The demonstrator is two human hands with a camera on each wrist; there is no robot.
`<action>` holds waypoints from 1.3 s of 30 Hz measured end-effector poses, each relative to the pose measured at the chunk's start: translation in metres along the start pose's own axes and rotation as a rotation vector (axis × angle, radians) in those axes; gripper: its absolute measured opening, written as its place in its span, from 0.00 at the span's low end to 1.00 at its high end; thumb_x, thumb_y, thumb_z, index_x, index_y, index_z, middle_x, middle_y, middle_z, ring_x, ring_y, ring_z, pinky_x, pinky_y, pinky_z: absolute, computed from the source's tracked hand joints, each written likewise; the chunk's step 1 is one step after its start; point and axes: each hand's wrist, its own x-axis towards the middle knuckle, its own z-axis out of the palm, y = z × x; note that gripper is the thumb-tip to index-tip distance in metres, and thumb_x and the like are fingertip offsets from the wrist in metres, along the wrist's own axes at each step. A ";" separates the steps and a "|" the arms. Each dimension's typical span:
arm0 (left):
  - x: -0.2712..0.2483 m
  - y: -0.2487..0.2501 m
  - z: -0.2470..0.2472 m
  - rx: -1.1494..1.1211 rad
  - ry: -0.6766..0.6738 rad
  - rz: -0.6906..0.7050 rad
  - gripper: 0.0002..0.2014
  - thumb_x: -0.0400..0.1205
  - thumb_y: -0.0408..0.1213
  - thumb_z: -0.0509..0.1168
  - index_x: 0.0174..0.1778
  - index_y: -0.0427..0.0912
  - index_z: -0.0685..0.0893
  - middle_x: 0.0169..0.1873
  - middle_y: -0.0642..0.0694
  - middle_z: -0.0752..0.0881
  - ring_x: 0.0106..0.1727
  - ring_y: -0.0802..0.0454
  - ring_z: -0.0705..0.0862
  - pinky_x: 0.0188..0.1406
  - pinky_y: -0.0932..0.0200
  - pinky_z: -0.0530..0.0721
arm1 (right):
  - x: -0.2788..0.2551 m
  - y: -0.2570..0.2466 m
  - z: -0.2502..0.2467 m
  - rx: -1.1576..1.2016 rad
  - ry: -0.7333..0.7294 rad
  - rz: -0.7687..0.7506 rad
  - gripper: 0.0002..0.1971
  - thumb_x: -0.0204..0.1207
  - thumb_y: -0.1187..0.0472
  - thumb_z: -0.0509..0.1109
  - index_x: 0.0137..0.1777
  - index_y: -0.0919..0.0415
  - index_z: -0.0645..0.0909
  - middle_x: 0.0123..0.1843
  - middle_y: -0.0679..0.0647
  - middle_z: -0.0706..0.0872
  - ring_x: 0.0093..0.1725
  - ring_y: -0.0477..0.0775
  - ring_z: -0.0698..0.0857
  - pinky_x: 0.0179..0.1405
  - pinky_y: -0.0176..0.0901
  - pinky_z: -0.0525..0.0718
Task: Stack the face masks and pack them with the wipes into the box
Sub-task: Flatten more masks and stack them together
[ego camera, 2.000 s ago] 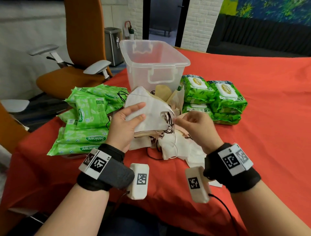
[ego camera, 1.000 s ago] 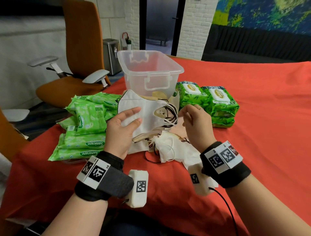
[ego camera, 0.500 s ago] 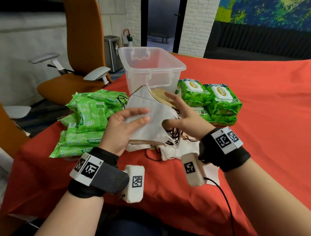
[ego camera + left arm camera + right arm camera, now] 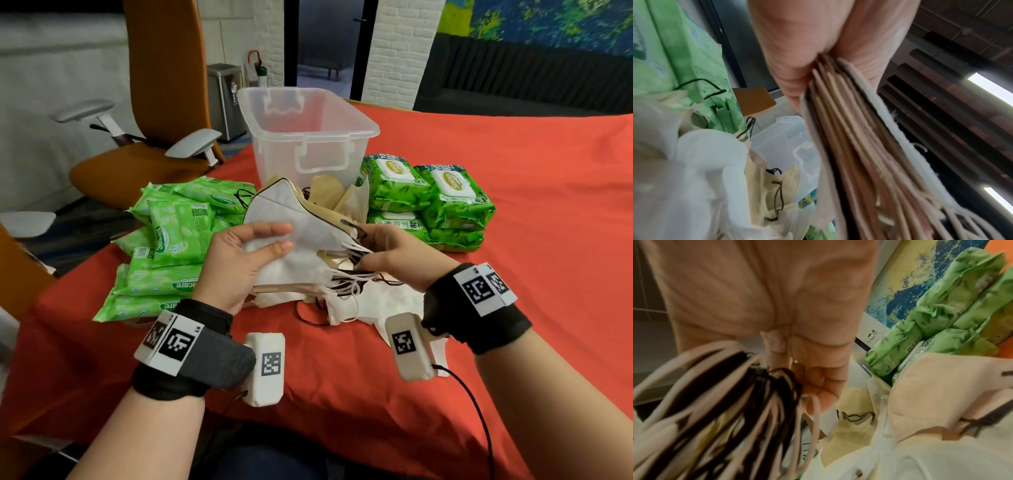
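the left hand (image 4: 236, 263) grips the stack of face masks (image 4: 301, 240) by its left side, above the loose masks (image 4: 370, 305) on the red desk (image 4: 548, 205). the right hand (image 4: 394, 257) pinches the stack's ear loops (image 4: 352, 250) at its right end. the clear box (image 4: 308, 137) stands behind, near the far edge, wipes packs (image 4: 428, 202) just right.

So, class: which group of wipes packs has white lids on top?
The darker green stack right of the clear box; the light green packs on the left lie flat, lidless.

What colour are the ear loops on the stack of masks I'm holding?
The ear loops are a mix of white and black, clearest in the right wrist view.
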 end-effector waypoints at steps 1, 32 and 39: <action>0.001 -0.001 0.000 0.004 -0.010 -0.006 0.13 0.69 0.21 0.71 0.39 0.45 0.86 0.34 0.62 0.90 0.43 0.69 0.85 0.52 0.71 0.82 | 0.000 0.003 -0.002 0.011 -0.012 0.006 0.27 0.52 0.53 0.72 0.56 0.54 0.83 0.54 0.73 0.84 0.53 0.78 0.82 0.52 0.82 0.76; -0.001 0.000 0.013 0.097 -0.075 0.111 0.35 0.63 0.42 0.78 0.66 0.65 0.74 0.70 0.52 0.77 0.74 0.47 0.74 0.74 0.35 0.69 | -0.001 -0.024 0.023 -0.252 0.522 -0.275 0.17 0.66 0.53 0.79 0.50 0.59 0.80 0.37 0.44 0.76 0.41 0.47 0.74 0.35 0.24 0.68; 0.001 -0.001 0.017 0.096 -0.064 0.117 0.35 0.62 0.43 0.77 0.66 0.65 0.74 0.70 0.50 0.78 0.73 0.47 0.75 0.72 0.35 0.71 | -0.004 -0.023 0.026 -0.211 0.529 -0.286 0.15 0.66 0.60 0.79 0.50 0.58 0.79 0.30 0.41 0.74 0.31 0.39 0.74 0.32 0.23 0.69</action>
